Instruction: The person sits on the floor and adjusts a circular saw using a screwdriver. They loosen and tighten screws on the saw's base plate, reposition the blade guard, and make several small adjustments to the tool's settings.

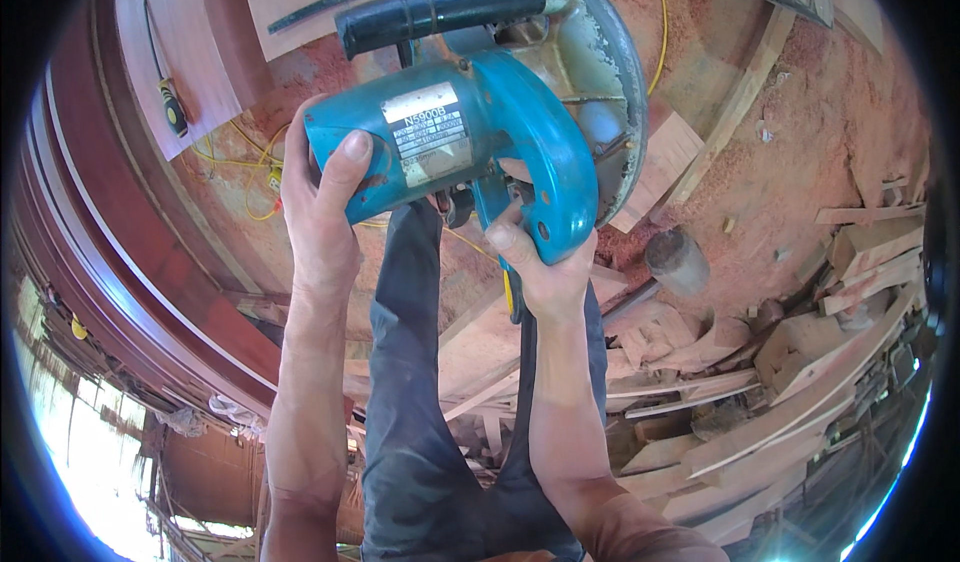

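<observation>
A teal circular saw point(400, 140) is held up in front of me, tilted, with its metal guard and black front handle toward the far side. My left hand point(328, 182) grips the rear end of its motor housing, thumb on top and the other fingers mostly hidden behind. Wrapped round the saw's rear handle is my right hand point(548, 267), its fingers near the trigger. A pale, worn label point(430, 134) faces up on the housing. The blade itself cannot be made out clearly.
A screwdriver point(170, 102) lies on a pale board point(165, 27) at the far left. Yellow cord point(660, 22) runs across the sawdust-covered floor. To the right stand a mallet-like wooden block point(677, 262) and heaped wood offcuts point(790, 362). Long reddish-brown boards point(150, 262) line the left.
</observation>
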Motion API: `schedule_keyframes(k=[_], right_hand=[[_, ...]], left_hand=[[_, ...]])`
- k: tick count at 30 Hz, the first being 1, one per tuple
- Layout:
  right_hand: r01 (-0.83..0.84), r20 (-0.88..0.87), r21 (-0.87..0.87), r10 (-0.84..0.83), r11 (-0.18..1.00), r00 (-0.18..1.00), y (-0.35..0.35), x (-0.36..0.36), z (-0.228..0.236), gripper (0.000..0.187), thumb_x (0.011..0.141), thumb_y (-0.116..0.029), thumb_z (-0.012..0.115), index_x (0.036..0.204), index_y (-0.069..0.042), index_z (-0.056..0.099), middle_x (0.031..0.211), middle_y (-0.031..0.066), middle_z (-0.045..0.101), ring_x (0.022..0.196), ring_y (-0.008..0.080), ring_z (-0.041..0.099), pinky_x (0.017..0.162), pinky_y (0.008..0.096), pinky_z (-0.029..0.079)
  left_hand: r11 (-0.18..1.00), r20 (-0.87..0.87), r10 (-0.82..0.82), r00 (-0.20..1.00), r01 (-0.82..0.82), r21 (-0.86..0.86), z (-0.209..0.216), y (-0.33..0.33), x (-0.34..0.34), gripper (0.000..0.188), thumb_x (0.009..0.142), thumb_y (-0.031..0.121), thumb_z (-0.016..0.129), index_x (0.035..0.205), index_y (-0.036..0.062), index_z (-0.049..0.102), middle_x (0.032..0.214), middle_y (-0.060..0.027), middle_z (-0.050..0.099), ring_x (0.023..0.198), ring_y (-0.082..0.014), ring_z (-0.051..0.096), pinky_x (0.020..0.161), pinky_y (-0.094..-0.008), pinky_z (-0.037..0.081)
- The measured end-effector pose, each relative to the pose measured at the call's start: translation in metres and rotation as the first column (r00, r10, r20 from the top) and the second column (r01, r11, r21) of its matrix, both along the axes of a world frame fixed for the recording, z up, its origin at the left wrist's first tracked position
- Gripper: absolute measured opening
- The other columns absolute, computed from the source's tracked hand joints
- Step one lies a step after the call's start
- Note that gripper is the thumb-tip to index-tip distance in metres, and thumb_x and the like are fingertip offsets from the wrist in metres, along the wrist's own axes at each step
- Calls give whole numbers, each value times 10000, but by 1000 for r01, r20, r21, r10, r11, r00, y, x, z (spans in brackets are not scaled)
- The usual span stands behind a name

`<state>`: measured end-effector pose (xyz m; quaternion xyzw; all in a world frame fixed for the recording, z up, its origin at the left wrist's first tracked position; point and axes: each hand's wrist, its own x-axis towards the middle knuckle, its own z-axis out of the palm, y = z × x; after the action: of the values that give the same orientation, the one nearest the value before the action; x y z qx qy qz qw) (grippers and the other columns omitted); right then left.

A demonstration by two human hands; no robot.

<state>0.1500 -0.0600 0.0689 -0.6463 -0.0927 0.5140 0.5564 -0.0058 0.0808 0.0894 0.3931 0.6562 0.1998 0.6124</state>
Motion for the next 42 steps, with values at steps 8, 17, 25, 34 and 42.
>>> schedule_keyframes(k=[8,17,25,34,42], right_hand=[[81,61,-22,-79,997,995,4,-10,5,394,856,-53,914,1186,14,709,783,10,700,657,72,628,620,246,515],[24,81,-23,-22,999,997,13,-4,6,359,892,-39,875,1222,2,742,797,-9,699,703,51,627,662,234,511],[29,151,4,-29,1000,988,15,-5,6,290,897,-15,853,1163,-1,739,859,7,724,748,54,650,699,238,530],[41,98,-28,-38,999,994,15,-5,6,228,901,8,831,1103,4,725,866,22,741,752,63,670,678,243,533],[93,28,-32,-92,995,995,18,-6,6,237,893,1,838,1106,0,733,843,20,732,744,62,665,682,245,528]], left_hand=[[996,-43,41,998,-38,78,-2,-1,3,835,952,498,751,1534,-30,469,1313,-144,631,1179,-225,645,951,-370,570],[994,-67,69,995,-63,87,1,3,4,727,980,450,725,1497,-20,522,1263,-110,647,1128,-195,646,940,-338,556],[992,-3,71,997,-70,105,1,2,3,411,1098,348,603,1325,7,636,1151,-65,700,1035,-130,662,929,-294,513],[991,-59,72,996,-64,120,0,3,6,601,996,454,710,1384,3,626,1165,-65,686,1056,-144,655,875,-303,540],[990,-38,68,997,-63,125,-3,6,4,550,1007,418,702,1358,1,634,1162,-70,685,1058,-147,657,920,-312,545]])
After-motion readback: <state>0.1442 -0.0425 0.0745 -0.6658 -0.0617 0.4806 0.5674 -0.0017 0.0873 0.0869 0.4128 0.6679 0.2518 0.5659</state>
